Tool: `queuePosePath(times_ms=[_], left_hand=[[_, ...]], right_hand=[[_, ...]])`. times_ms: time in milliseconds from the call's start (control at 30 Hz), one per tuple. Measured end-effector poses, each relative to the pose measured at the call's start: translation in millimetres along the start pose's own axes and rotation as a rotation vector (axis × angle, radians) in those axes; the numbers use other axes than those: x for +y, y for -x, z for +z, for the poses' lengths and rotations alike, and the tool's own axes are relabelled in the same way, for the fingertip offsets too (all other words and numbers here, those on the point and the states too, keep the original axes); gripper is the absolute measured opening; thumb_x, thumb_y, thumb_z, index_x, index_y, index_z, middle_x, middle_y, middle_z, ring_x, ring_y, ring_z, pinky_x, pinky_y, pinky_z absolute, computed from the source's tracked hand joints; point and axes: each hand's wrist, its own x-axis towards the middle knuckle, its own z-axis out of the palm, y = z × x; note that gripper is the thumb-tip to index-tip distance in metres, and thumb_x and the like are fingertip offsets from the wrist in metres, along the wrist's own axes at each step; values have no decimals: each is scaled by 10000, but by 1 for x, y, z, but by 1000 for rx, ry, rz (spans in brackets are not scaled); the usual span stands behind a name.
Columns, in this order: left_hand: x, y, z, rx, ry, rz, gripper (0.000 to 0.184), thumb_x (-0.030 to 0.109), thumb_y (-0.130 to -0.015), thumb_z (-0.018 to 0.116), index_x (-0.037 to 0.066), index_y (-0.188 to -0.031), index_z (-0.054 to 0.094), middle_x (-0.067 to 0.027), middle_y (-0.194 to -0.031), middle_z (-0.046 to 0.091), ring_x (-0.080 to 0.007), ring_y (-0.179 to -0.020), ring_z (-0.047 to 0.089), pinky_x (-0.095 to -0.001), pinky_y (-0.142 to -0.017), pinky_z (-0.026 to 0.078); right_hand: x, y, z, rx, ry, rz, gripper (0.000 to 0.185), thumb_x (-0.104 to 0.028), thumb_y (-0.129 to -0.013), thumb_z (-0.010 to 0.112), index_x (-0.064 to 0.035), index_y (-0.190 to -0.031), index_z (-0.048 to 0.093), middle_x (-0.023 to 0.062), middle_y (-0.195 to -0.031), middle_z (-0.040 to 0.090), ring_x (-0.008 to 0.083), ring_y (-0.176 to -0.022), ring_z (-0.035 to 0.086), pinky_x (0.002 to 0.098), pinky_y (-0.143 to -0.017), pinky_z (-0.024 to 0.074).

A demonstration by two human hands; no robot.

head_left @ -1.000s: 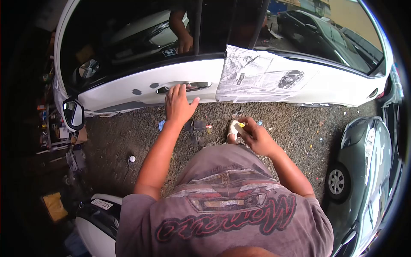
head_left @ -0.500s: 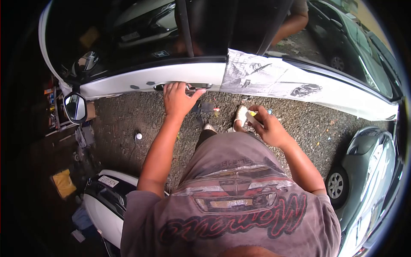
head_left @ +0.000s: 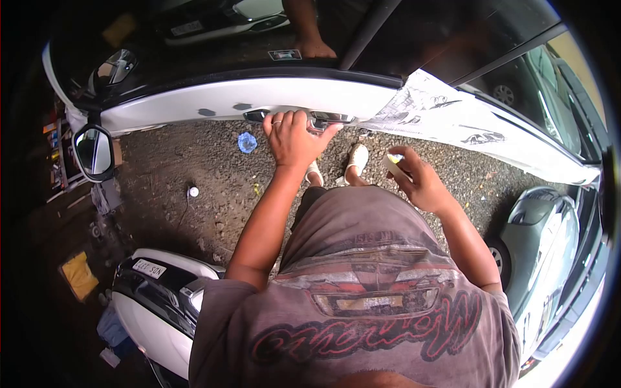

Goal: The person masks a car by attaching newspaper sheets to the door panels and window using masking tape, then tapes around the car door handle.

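Note:
My left hand (head_left: 294, 139) is at the chrome door handle (head_left: 333, 118) of the white car door (head_left: 174, 107), its fingers curled over the handle and the thumb beside it. Grey patches (head_left: 242, 107) mark the door paint left of the handle. Newspaper (head_left: 420, 107) covers the panel to the right. My right hand (head_left: 424, 184) is over the gravel, right of my feet, pinching a small pale flat piece (head_left: 399, 169) with a bit of yellow at its top.
A side mirror (head_left: 94, 152) juts out at left. Behind me at lower left stands a white vehicle (head_left: 152, 310); a grey car (head_left: 540, 246) is at right. On the gravel (head_left: 220, 168) lie a blue crumpled item (head_left: 246, 142) and a small white object (head_left: 193, 192).
The front door has swung outward at its rear edge, with my left hand on its handle. The newspaper now lies beyond a visible door edge, and my view has shifted. My right hand still holds the pale piece.

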Motion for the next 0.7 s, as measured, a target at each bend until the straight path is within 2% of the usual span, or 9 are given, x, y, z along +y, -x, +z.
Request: queuePosePath(times_ms=[33, 133, 167, 300, 400, 467, 500, 600, 700], left_hand=[[-2, 0, 0, -2, 16, 5, 650, 689, -687, 936, 124, -715, 616, -56, -748, 653, -285, -852, 658, -484, -1065, 404], [-3, 1, 0, -47, 41, -8, 605, 677, -712, 917, 128, -773, 670, -45, -812, 688, -279, -930, 649, -514, -1110, 381], [-4, 1, 1, -26, 40, 9, 606, 674, -706, 922, 127, -774, 667, -46, -808, 696, -282, -917, 651, -514, -1099, 387], [-4, 1, -1, -60, 31, 3, 605, 676, -675, 935, 142, -780, 671, -41, -789, 699, -286, -901, 663, -509, -1081, 398], [-3, 1, -4, -66, 56, 23, 639, 685, -714, 917, 120, -732, 619, -76, -789, 688, -313, -870, 668, -498, -1063, 405], [-6, 4, 0, -140, 2, -4, 640, 695, -702, 914, 114, -868, 705, -78, -938, 734, -329, -1051, 663, -543, -1127, 367], [-9, 3, 6, -142, 6, 3, 640, 695, -702, 914, 114, -868, 705, -78, -938, 734, -329, -1051, 663, -543, -1127, 367], [-23, -5, 29, 34, -19, 145, 829, 772, -719, 862, 87, -1171, 746, -125, -1216, 716, -343, -1306, 566, -584, -1192, 306], [-17, -7, 23, 9, 5, 112, 816, 752, -727, 874, 65, -1153, 755, -97, -1114, 759, -353, -1256, 600, -591, -1176, 301]], right_hand=[[-6, -2, 5, 15, 13, -3, 405, -172, -1090, 650, -45, -1452, 521, 259, -1034, 787, 432, -1028, 781, 495, -884, 596], [-14, -7, 21, 26, 21, -10, 420, -181, -1081, 660, -59, -1458, 523, 252, -1031, 788, 426, -1021, 783, 489, -870, 595], [-16, -7, 27, 36, 11, -59, 426, -183, -1076, 666, -63, -1460, 526, 252, -1035, 787, 424, -1018, 783, 488, -866, 594], [-31, -8, 38, -7, 1, 30, 497, -177, -1027, 707, -77, -1472, 510, 250, -1088, 783, 443, -1012, 772, 491, -867, 594], [-25, -6, 43, 29, 8, 20, 521, -174, -1010, 717, -73, -1476, 505, 249, -1084, 781, 460, -1008, 762, 510, -882, 591], [-25, -6, 38, 41, -16, 25, 533, -186, -1006, 719, -75, -1481, 504, 249, -1080, 780, 466, -1005, 759, 513, -891, 593], [-24, -5, 34, 49, -18, 28, 533, -186, -1006, 719, -75, -1481, 504, 249, -1080, 780, 466, -1005, 759, 513, -891, 593], [-18, -8, 20, 50, -12, 68, 526, -196, -1016, 708, -76, -1485, 503, 240, -1068, 785, 451, -1002, 766, 500, -889, 596], [-21, -2, 13, -26, -23, 96, 491, -288, -1076, 673, -73, -1489, 516, 240, -1084, 793, 420, -1039, 774, 486, -910, 593]])
